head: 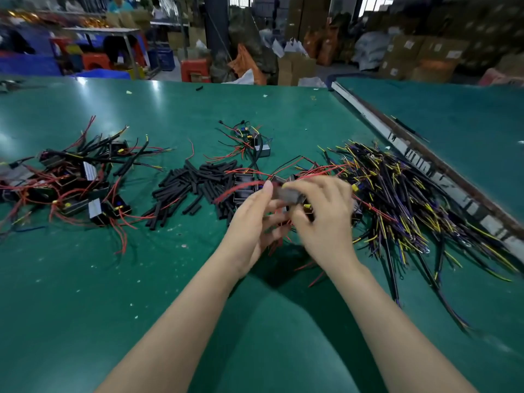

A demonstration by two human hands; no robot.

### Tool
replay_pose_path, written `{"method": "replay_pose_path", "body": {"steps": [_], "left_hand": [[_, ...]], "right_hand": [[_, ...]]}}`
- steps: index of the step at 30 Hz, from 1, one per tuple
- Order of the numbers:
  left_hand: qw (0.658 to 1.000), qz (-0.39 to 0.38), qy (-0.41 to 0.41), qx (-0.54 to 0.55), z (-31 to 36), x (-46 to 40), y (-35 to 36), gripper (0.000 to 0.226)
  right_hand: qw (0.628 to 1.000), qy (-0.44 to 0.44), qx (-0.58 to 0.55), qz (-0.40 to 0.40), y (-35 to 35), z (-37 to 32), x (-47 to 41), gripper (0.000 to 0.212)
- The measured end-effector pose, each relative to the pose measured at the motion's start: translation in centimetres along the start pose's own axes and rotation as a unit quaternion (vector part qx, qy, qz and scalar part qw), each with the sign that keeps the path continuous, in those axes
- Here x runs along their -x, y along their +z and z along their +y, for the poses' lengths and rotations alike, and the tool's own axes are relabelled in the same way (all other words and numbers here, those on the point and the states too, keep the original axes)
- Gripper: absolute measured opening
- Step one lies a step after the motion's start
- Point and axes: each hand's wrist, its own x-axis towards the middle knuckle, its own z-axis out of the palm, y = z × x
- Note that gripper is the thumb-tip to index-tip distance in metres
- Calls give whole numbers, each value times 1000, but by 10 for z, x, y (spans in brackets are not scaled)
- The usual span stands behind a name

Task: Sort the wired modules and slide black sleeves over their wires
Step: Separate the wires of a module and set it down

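- Above the green table (85, 279), both forearms reach forward and the two hands meet at mid-frame, raised off the surface.
- Left hand (255, 219): palm turned inward, thumb up, fingers curled round red wires (235, 190) that trail away to its left.
- Right hand (320, 211): back of the hand up, fingers bent over a small grey module (286, 192) pinched between both hands; motion blur hides the exact finger contact.
- Just left of the grip: a heap of black sleeves (192, 188).
- Far left of the grip: a pile of modules with sleeved wires (73, 182).
- Right of the grip: a tangle of black and yellow wires (402, 199).
- Beyond the grip: a few loose modules (252, 140).
- No writing is legible.
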Motion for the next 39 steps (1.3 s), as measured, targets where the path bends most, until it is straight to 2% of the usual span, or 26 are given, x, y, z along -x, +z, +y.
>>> {"method": "replay_pose_path", "body": {"steps": [2,4,7,10,13,14,16,18,20,22,23,24,26,27,29,31,33,36,39], "left_hand": [[999,-15,40,-9,1,-1,-3,28],[997,30,74,17,3,-4,-7,21],[991,94,79,57,8,-9,-14,18],[990,83,72,85,9,-10,-19,18],[984,65,77,148,12,-10,-19,19],[978,61,73,184,14,-10,-19,22],[965,62,47,249,19,-10,-21,28],[950,47,5,308,23,-8,-25,32],[937,8,-33,346,26,-4,-29,33],[923,-36,-53,379,28,-2,-33,30],[915,-56,-61,394,28,-1,-34,30],[912,-72,-66,397,28,0,-35,31],[926,-92,-66,361,28,1,-35,35],[936,-98,-67,332,28,1,-33,37],[949,-102,-77,289,27,1,-29,37],[955,-98,-84,266,26,2,-26,36],[960,-84,-78,255,28,3,-25,35],[962,-27,-45,267,32,3,-27,29],[953,58,-21,296,33,0,-27,22]], "right_hand": [[994,-66,-39,-72,4,-5,3,44],[991,-77,-52,-95,5,-5,3,47],[996,-36,-78,-30,2,-2,0,43],[993,10,-107,39,-1,-3,-2,27],[990,-37,-127,56,-5,-6,0,18],[988,-53,-139,30,-5,-8,2,17],[985,-60,-143,-73,-3,-11,7,16],[978,-63,-104,-167,0,-12,12,17],[976,-47,-83,-195,2,-8,13,20],[975,42,-93,-196,2,-5,10,23],[961,132,-136,-200,2,-5,5,24],[919,251,-229,-200,2,-6,-1,24],[759,445,-449,-152,-1,-10,-11,22],[686,490,-523,-123,-5,-8,-15,22],[577,506,-633,-99,-18,-2,-21,25],[515,480,-705,-88,-30,3,-24,34],[510,463,-724,-41,-36,7,-28,31],[540,461,-702,61,-42,12,-32,20],[571,434,-688,114,-44,16,-33,14]]}}
